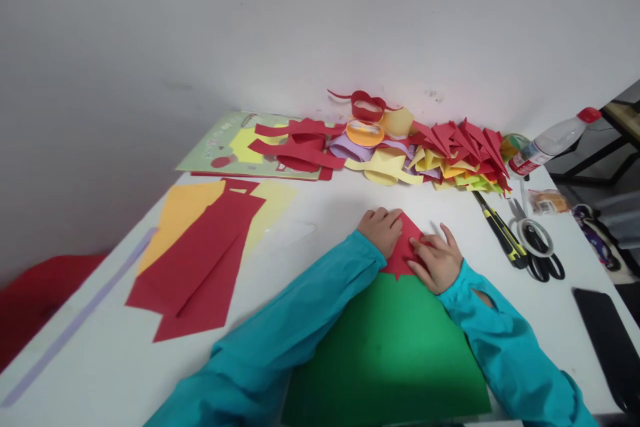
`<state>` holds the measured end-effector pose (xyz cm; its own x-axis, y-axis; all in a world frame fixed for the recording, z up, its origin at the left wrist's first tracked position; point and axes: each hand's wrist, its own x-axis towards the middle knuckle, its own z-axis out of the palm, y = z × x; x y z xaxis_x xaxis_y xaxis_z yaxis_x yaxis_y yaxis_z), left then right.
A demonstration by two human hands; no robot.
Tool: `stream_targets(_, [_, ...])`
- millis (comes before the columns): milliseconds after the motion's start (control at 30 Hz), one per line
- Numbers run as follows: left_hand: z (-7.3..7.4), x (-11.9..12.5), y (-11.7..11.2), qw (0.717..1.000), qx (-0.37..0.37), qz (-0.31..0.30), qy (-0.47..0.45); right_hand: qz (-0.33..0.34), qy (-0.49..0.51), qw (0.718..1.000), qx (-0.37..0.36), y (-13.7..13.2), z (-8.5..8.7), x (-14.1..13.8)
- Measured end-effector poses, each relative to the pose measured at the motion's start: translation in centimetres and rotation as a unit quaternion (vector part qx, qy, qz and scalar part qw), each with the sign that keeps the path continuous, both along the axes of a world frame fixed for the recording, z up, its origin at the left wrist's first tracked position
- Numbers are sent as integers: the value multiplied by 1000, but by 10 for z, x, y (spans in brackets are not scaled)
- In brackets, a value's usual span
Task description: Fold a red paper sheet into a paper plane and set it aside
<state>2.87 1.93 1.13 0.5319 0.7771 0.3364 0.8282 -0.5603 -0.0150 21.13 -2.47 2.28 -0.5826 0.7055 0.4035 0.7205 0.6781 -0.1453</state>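
A small piece of red paper [399,260], which looks folded, lies at the top of a green sheet [390,347]. My left hand [383,231] has its fingers curled over the red paper's left side and holds it down. From the right, my right hand [439,259] grips the same paper with thumb and bent fingers, while its outer fingers lift away. Part of the red paper is hidden under both hands. The green sheet lies flat in front of me, with my sleeves crossing its sides.
Red and yellow sheets [200,260] and a purple strip [83,317] lie left. Paper shapes [387,163] and folded red pieces [465,140] line the wall beside a bottle [553,140]. At right are a utility knife [503,233], scissors [545,267], tape [549,238] and a black phone [607,340].
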Motion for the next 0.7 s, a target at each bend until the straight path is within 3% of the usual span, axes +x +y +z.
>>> stream_targets(400, [-6,-2,3,1000,6,-10,-14,25,67,997,12,-23,1,63])
stream_targets(533, [-4,-2,3,1000,4,-11,-7,12,91,996,15,-22,7,62])
stream_targets(700, [-3,-2,1,1000,6,-12,4,-38,118,992,36,-5,16,39])
